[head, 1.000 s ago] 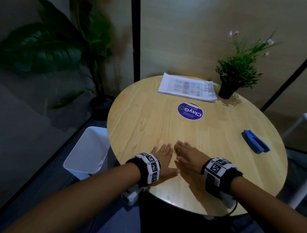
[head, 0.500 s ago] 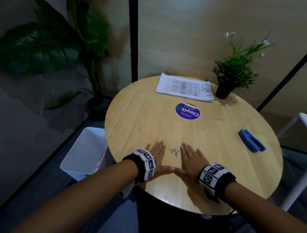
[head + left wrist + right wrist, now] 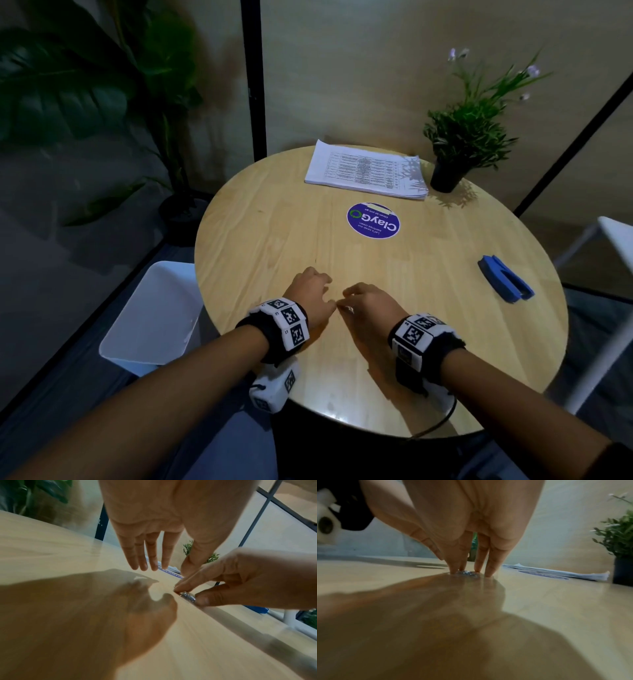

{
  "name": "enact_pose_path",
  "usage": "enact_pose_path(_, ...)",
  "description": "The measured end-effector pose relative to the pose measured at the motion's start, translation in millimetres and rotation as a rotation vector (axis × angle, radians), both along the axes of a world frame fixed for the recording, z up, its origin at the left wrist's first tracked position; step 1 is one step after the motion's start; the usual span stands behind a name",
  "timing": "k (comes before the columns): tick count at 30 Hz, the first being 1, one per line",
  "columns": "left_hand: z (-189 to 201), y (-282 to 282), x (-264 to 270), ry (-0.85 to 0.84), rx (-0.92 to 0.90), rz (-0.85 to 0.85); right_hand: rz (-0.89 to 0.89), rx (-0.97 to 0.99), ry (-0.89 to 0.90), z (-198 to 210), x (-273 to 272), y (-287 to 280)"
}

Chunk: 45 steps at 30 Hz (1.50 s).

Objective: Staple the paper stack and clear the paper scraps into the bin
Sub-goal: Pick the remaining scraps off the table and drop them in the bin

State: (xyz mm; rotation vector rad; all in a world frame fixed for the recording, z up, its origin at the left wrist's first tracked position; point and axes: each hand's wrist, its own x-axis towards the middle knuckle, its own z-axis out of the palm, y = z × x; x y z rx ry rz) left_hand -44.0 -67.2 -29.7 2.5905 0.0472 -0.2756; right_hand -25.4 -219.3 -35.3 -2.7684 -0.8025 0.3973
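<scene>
Round wooden table, contents and hands.

- Paper stack: flat at the far edge, just beside a potted plant. Whether it is stapled cannot be told.
- Blue stapler: right side of the table, well apart from both hands.
- White bin: on the floor, just off the left edge.
- Scraps: a small glinting heap near the front edge, between the hands.
- Right hand: fingertips bunched down round the heap, thumb closing in; pinching it.
- Left hand: loosely curled, hovering beside the heap, holding nothing.

Handling note, a judgement: keep the fingertips pressed to the wood while closing, so small bits do not escape; cup the left hand underneath on the way to the bin.
</scene>
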Motion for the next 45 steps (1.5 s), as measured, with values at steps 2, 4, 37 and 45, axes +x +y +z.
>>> enact_pose_path(2, -3.0, -0.1, -0.7, 0.039, 0.027, -0.022, 0.039, -0.034, 0.021, 3.7, -0.2, 0.6)
enact_pose_path(4, -4.8, -0.6, -1.6, 0.064, 0.052, -0.047, 0.044, -0.06, 0.025, 7.5, 0.4, 0.9)
enact_pose_path(37, -9.7, -43.6, 16.0, 0.036, -0.111, -0.088, -0.621, 0.483, 0.194, 12.9, 27.6, -53.8)
enact_pose_path(45, -11.4, -48.0, 19.1, 0.015, 0.162, -0.389, -0.639, 0.495, 0.218, 11.2, 24.5, -52.7)
